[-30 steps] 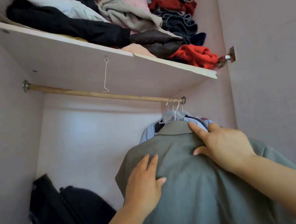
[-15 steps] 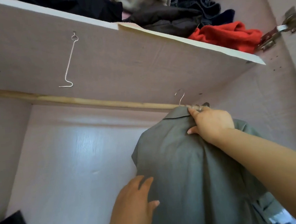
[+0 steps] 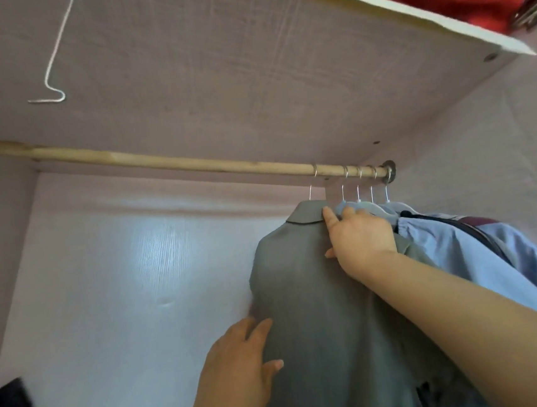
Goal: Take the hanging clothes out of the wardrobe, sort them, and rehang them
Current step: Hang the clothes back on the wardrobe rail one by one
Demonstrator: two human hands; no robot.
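Right hand on grey shirt collar; fingertips hidden, perhaps gripping.

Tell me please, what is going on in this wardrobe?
A person is handling a grey shirt that hangs on the rod, left of four other hangers. The right hand holds it near the collar; the left hand rests flat on its side, lower down. A blue shirt hangs beside it.

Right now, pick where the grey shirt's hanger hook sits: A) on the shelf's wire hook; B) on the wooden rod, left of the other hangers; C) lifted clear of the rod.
B: the hanger hook of the grey shirt loops over the wooden rod, left of the other hangers.
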